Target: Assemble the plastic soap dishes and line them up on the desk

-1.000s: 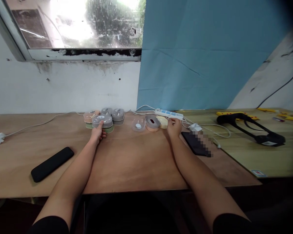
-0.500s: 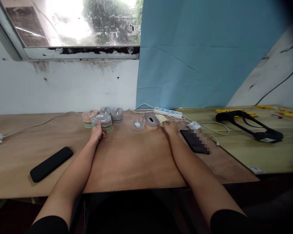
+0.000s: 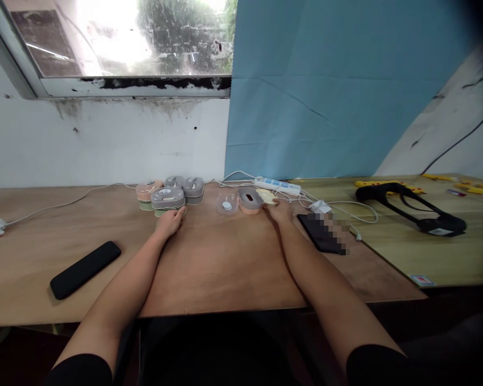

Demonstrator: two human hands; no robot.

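My left hand rests at the front of a small oval box with a grey top and green base. Its fingers reach out toward the box's lower right edge and do not wrap round it. Over to the right, my right hand has its fingers closed on the near edge of a pale yellow piece; some fingertips are hidden. Beside that piece sits an open oval box with a grey rim and peach base, with a dark oval opening. A clear lid lies just left of it.
Behind the left box stand a peach-topped box and two grey boxes. A power strip with white cables runs along the back. A black case, a dark tablet-like slab and a black strap frame lie about.
My left hand has come off the top of the grey-and-green box and slid right and slightly down to its front. My right hand has barely moved.
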